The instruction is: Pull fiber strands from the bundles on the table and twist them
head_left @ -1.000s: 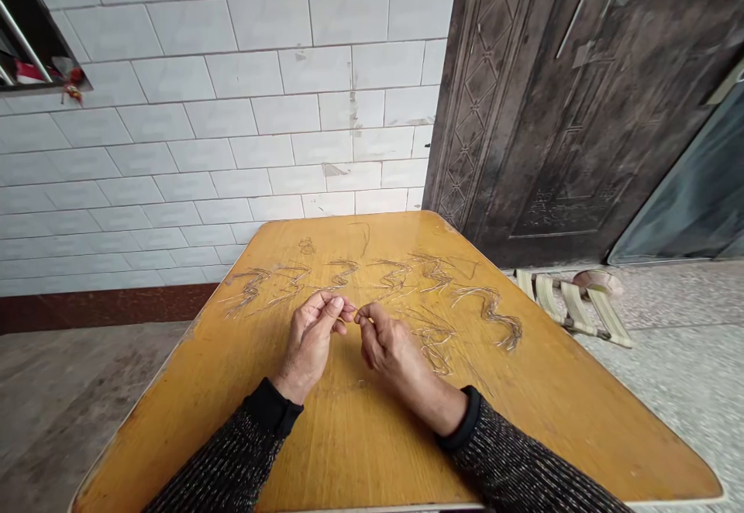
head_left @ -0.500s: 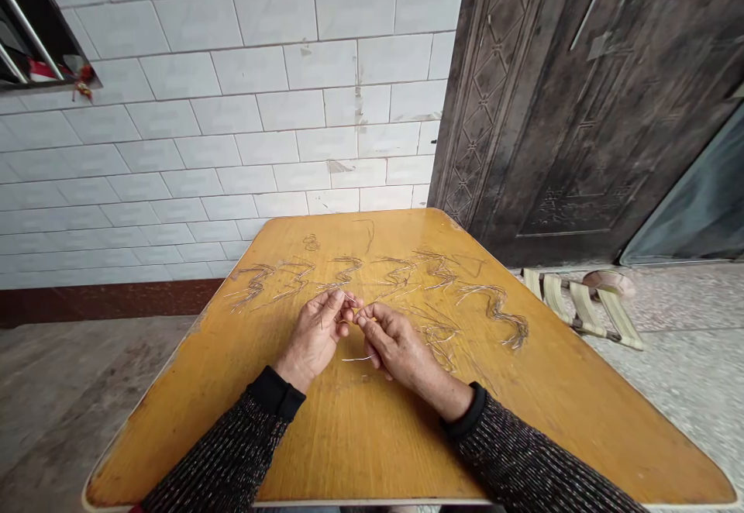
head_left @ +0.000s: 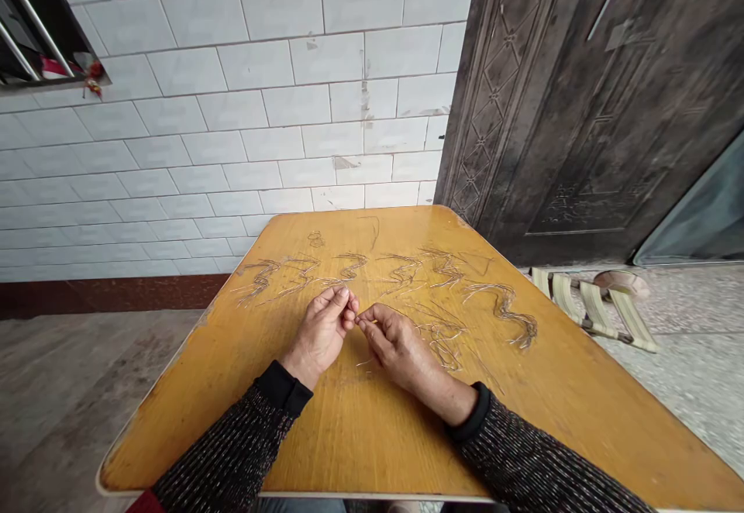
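Note:
My left hand [head_left: 323, 330] and my right hand [head_left: 401, 344] meet above the middle of the table, fingertips pinched close together. Between them they hold a thin metal wire [head_left: 363, 363]; a pale end shows below the right fingers, and most of it is hidden. Just right of my right hand lies a loose pile of wires [head_left: 445, 342]. Beyond the hands, bent zigzag wires lie in a row of bundles, among them a left bundle [head_left: 260, 279], a middle bundle [head_left: 352, 268] and a thicker wavy bundle [head_left: 507, 313] at the right.
The yellow wooden table [head_left: 360, 443] reaches to a white tiled wall [head_left: 232, 110]. Near its far edge lie a small wire coil [head_left: 315, 239] and a single bent wire [head_left: 375, 231]. A dark door [head_left: 558, 125] and a low strap-seat stool [head_left: 593, 308] are on the right.
The view has shifted slightly, so the scene sits a little further right. Both hands keep their pinch; the wire's pale end below the right hand shows shorter than before.

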Demonstrator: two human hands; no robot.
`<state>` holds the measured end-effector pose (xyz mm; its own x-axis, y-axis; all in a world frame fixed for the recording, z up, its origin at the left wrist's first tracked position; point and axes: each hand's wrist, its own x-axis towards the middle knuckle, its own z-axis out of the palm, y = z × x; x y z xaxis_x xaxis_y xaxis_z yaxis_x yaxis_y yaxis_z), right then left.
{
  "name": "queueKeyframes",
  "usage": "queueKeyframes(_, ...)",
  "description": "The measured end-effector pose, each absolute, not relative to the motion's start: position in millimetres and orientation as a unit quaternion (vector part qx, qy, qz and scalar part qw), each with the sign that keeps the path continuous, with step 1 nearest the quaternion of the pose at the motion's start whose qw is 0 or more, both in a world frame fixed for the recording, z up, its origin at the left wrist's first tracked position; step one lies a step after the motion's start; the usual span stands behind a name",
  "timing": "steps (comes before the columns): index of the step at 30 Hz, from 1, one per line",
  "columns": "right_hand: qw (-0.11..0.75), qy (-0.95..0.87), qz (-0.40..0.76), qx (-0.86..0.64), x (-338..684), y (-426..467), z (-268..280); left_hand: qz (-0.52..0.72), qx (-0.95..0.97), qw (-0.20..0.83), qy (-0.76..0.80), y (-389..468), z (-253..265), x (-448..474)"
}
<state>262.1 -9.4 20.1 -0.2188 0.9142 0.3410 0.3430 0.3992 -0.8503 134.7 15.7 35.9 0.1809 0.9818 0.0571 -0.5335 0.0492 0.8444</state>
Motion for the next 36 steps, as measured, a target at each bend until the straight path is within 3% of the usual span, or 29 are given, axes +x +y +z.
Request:
queueKeyframes(3, 0.442, -0.697, 0.357, -0.438, 261.6, -10.8, 22.7, 0.583, 0.374, 0.663, 0.284, 18.5, 36.6, 132.6)
queueKeyframes(8, 0.417, -0.632, 0.516, -0.401, 260.9, -9.8, 23.9, 0.633, 0.342, 0.644, 0.260, 23.7, 40.2, 126.0)
queueKeyframes(13, 0.481, -0.608, 0.519, -0.360, 261.0, -7.2, 23.1, 0.615, 0.394, 0.632, 0.261, 17.2, 38.5, 129.6)
queueKeyframes(22, 0.470, -0.581, 0.539, -0.389, 261.0, -3.4, 19.4, 0.554, 0.495, 0.616, 0.264, 9.5, 39.5, 133.3)
queueKeyframes(36, 0.497, -0.469, 0.663, -0.305, 260.5, -8.5, 27.8, 0.626, 0.391, 0.623, 0.260, 15.6, 38.2, 132.8)
